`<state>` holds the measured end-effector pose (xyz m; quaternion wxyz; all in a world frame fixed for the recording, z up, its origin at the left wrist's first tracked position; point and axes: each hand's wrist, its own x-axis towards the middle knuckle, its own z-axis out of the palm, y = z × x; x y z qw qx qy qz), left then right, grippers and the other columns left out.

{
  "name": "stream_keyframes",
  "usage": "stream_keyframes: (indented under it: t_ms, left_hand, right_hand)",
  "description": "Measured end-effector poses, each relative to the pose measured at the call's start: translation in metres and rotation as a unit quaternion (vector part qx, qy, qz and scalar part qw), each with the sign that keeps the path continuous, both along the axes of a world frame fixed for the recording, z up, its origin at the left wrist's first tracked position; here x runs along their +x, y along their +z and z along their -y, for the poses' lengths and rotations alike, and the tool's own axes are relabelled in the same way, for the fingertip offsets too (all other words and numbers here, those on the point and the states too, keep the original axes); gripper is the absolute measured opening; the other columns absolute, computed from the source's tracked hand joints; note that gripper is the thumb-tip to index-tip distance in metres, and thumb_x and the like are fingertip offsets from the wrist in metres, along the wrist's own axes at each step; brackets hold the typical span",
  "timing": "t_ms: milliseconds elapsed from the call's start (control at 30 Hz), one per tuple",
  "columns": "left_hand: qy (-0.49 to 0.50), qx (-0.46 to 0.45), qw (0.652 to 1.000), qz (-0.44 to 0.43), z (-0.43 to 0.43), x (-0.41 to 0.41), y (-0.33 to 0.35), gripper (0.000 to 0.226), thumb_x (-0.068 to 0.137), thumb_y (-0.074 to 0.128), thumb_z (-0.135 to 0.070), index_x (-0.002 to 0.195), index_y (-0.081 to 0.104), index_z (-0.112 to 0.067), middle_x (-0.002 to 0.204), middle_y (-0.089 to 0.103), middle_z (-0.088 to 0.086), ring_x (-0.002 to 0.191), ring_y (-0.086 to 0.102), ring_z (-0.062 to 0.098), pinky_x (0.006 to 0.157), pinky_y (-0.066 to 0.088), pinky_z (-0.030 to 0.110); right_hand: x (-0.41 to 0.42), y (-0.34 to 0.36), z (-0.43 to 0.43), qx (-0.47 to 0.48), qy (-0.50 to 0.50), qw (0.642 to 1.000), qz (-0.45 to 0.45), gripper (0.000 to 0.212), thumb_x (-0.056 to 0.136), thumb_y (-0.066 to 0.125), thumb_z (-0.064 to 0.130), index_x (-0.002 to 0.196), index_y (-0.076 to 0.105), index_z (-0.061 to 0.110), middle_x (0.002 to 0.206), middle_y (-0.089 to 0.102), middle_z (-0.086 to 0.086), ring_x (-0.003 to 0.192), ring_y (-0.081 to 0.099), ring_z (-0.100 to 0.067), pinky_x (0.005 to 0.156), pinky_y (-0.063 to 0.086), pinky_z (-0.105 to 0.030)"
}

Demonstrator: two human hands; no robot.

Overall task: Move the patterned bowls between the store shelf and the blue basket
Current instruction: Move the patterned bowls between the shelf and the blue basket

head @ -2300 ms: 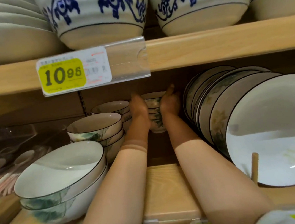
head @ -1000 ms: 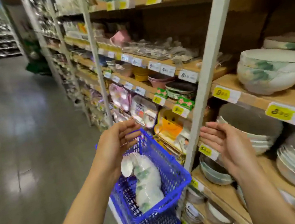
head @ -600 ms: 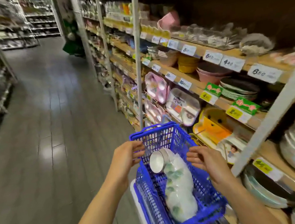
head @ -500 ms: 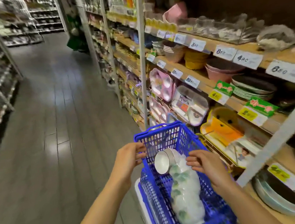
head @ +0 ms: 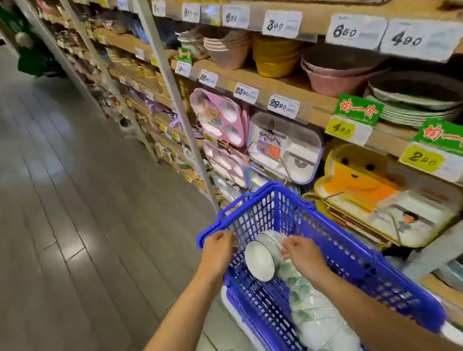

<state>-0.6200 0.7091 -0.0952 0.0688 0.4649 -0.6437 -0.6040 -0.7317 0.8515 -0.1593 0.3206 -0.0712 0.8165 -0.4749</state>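
A blue plastic basket [head: 360, 258] stands low beside the shelves. Inside it lies a nested row of white bowls with green leaf patterns [head: 313, 308], on its side, the open mouth of the end bowl [head: 259, 260] facing me. My right hand [head: 301, 254] reaches into the basket with its fingers curled onto the rim end of that bowl row. My left hand [head: 219, 249] grips the basket's left rim. The store shelf [head: 318, 106] runs along the right.
Wooden shelves with yellow and white price tags hold pink and yellow bowls [head: 273, 53], divided trays [head: 285, 145] and plates [head: 420, 105]. White metal uprights [head: 174, 100] stand at the shelf front. The grey plank aisle floor [head: 54, 211] stretches left and ahead.
Earlier both hands held a bowl stack deep on the shelf; the view then swung to the aisle. Over the last second both hands dropped to the basket, the right onto the bowls.
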Motion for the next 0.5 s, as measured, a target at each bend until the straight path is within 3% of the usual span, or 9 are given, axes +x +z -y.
stream_keyframes:
  t_ms: [100, 167, 267, 333, 400, 500]
  left_hand:
    - [-0.069, -0.001, 0.997, 0.046, 0.026, -0.033, -0.028, 0.011, 0.089, 0.044, -0.014, 0.081, 0.052, -0.013, 0.074, 0.046, 0.008, 0.068, 0.040, 0.019, 0.062, 0.031, 0.032]
    - [-0.129, -0.012, 0.989, 0.076, 0.043, -0.056, -0.052, 0.016, 0.090, 0.046, -0.015, 0.075, 0.051, -0.013, 0.075, 0.050, 0.009, 0.070, 0.043, 0.021, 0.067, 0.032, 0.032]
    - [-0.212, -0.028, 0.969, 0.125, 0.060, -0.082, -0.083, 0.024, 0.093, 0.047, -0.019, 0.071, 0.054, -0.011, 0.082, 0.059, 0.014, 0.073, 0.051, 0.024, 0.067, 0.038, 0.032]
    - [-0.274, -0.041, 0.947, 0.163, 0.069, -0.096, -0.105, 0.025, 0.095, 0.047, -0.021, 0.089, 0.064, -0.004, 0.099, 0.066, 0.019, 0.092, 0.060, 0.030, 0.079, 0.045, 0.035]
    - [-0.331, -0.064, 0.920, 0.200, 0.075, -0.106, -0.121, 0.034, 0.097, 0.046, -0.027, 0.115, 0.063, -0.004, 0.123, 0.062, 0.021, 0.115, 0.057, 0.034, 0.096, 0.044, 0.037]
    - [-0.404, -0.111, 0.871, 0.255, 0.078, -0.115, -0.145, 0.042, 0.098, 0.045, -0.031, 0.131, 0.056, -0.008, 0.137, 0.054, 0.019, 0.125, 0.051, 0.035, 0.105, 0.040, 0.039]
  right_hand:
    - [-0.008, -0.023, 0.013, 0.107, -0.005, 0.994, -0.028, 0.036, 0.095, 0.043, 0.011, 0.060, 0.049, 0.011, 0.091, 0.062, -0.018, 0.083, 0.062, -0.029, 0.071, 0.046, -0.034]
    - [-0.011, -0.035, 0.023, 0.166, -0.024, 0.985, -0.032, 0.033, 0.096, 0.043, 0.010, 0.064, 0.053, 0.008, 0.085, 0.058, -0.017, 0.082, 0.058, -0.024, 0.072, 0.046, -0.035]
    - [-0.013, -0.050, 0.039, 0.224, -0.037, 0.974, -0.015, 0.027, 0.096, 0.042, 0.011, 0.081, 0.063, 0.004, 0.096, 0.064, -0.023, 0.093, 0.062, -0.029, 0.077, 0.046, -0.035]
    - [-0.010, -0.061, 0.051, 0.248, -0.037, 0.968, 0.000, 0.021, 0.096, 0.044, 0.011, 0.095, 0.064, 0.006, 0.111, 0.065, -0.020, 0.104, 0.061, -0.032, 0.081, 0.046, -0.034]
    - [-0.007, -0.073, 0.064, 0.279, -0.013, 0.960, 0.007, 0.026, 0.096, 0.046, 0.014, 0.115, 0.061, 0.006, 0.121, 0.062, -0.018, 0.112, 0.058, -0.033, 0.086, 0.046, -0.034]
    - [-0.005, -0.096, 0.083, 0.314, 0.022, 0.949, -0.002, 0.041, 0.095, 0.048, 0.017, 0.136, 0.049, 0.011, 0.129, 0.059, -0.016, 0.119, 0.055, -0.031, 0.095, 0.045, -0.035]
